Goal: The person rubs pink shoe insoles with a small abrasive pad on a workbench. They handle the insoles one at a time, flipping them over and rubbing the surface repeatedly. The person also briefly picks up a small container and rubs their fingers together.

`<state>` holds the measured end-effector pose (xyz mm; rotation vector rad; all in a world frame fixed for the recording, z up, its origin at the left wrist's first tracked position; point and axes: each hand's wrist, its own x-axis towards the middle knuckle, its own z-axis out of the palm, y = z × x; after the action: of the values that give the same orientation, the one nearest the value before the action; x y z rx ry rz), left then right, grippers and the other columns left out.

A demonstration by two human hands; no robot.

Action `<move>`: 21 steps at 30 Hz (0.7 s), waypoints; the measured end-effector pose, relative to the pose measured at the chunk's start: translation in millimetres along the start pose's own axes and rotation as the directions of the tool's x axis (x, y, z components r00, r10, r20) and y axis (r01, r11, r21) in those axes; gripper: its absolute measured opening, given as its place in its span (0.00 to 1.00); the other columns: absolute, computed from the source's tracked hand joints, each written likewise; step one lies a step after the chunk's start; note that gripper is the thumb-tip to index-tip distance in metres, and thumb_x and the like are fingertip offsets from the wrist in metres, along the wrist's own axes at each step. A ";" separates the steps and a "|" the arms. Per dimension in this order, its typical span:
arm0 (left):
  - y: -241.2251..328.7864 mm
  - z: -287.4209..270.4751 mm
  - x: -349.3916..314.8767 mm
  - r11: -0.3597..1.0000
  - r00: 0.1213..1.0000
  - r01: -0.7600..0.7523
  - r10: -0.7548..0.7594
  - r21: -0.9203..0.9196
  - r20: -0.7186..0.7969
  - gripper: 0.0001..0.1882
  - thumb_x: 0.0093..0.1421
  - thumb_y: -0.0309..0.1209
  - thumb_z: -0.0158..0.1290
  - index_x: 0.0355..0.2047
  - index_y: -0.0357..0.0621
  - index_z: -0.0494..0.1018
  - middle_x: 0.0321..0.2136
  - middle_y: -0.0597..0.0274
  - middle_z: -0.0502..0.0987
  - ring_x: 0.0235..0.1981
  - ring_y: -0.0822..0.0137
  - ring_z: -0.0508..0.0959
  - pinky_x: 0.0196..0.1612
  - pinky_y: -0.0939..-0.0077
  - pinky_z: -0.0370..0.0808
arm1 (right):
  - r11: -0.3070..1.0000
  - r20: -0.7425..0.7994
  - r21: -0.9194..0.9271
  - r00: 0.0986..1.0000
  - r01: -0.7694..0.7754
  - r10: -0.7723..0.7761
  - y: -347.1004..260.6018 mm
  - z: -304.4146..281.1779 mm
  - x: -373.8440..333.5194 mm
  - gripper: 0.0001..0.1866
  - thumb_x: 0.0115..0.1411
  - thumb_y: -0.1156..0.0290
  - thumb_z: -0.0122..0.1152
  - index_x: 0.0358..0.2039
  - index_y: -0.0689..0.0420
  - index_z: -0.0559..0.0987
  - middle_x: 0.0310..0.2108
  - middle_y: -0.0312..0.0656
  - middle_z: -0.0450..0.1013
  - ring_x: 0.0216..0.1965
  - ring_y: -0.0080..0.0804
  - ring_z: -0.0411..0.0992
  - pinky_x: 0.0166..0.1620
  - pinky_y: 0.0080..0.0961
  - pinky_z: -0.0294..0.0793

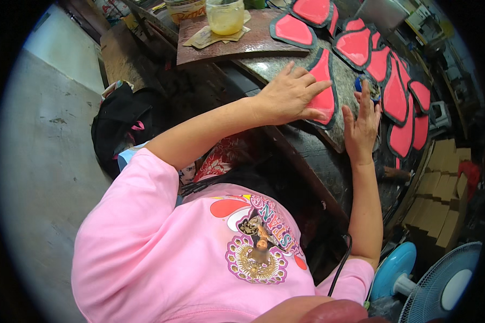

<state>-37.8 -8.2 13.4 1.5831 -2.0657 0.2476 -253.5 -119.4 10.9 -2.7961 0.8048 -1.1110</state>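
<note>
My left hand [291,96] lies with fingers spread at a pink panel with a black border [321,64], thumb and fingertips over its lower part. That panel is long and tapered, and it rests on a grey speckled slab [337,129]. My right hand [362,132] is raised to the right of it, fingers apart and pointing away from me. Just beyond its fingertips sits a small round blue-rimmed thing [375,92], partly covered by the fingers. I cannot make out whether they touch it.
Several more black-edged pink panels [353,48] spread over the far and right parts of the table. A jar of yellowish stuff [225,19] stands on a brown board [258,37] beside a tin [186,9]. Cardboard boxes [436,199] and a blue fan [447,285] are at right.
</note>
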 end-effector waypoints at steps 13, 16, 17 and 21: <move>-163.4 -79.0 3.3 0.800 0.512 0.551 -0.549 -0.238 -0.661 0.66 0.47 0.42 0.72 0.70 0.25 0.38 0.67 0.27 0.51 0.69 0.42 0.57 0.70 0.57 0.56 | 0.993 0.019 0.013 0.993 0.113 -0.113 -11.6 -25.2 42.5 0.25 0.65 0.60 0.61 0.62 0.50 0.74 0.51 0.44 0.76 0.55 0.39 0.72 0.67 0.54 0.53; -167.8 -110.9 6.5 0.583 0.761 0.420 -0.644 -0.696 -0.080 0.65 0.46 0.44 0.74 0.71 0.32 0.41 0.64 0.38 0.62 0.64 0.43 0.65 0.65 0.58 0.64 | 0.984 0.064 0.049 0.982 0.173 -0.176 -33.2 -45.3 73.8 0.22 0.64 0.64 0.63 0.59 0.50 0.77 0.49 0.44 0.76 0.53 0.39 0.72 0.60 0.41 0.66; -159.1 -111.4 7.5 0.607 0.792 0.395 -0.606 -0.690 -0.078 0.64 0.45 0.44 0.74 0.71 0.33 0.44 0.62 0.40 0.65 0.63 0.44 0.66 0.63 0.58 0.65 | 0.980 0.087 0.055 0.977 0.192 -0.196 -42.2 -51.0 84.8 0.23 0.64 0.65 0.63 0.59 0.50 0.77 0.48 0.44 0.76 0.53 0.39 0.72 0.58 0.38 0.68; -116.6 -89.9 9.5 0.939 0.760 0.161 -0.315 -0.304 -0.569 0.57 0.46 0.42 0.73 0.70 0.39 0.52 0.55 0.47 0.73 0.56 0.48 0.72 0.59 0.57 0.68 | 0.952 0.193 0.243 0.953 0.185 -0.235 -88.4 -57.0 112.8 0.28 0.62 0.65 0.65 0.63 0.49 0.73 0.42 0.45 0.78 0.46 0.40 0.76 0.49 0.36 0.75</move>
<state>96.1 -11.3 75.1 1.3641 -1.3192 0.3510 -181.2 -87.1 143.3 -2.7925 0.3427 -0.8293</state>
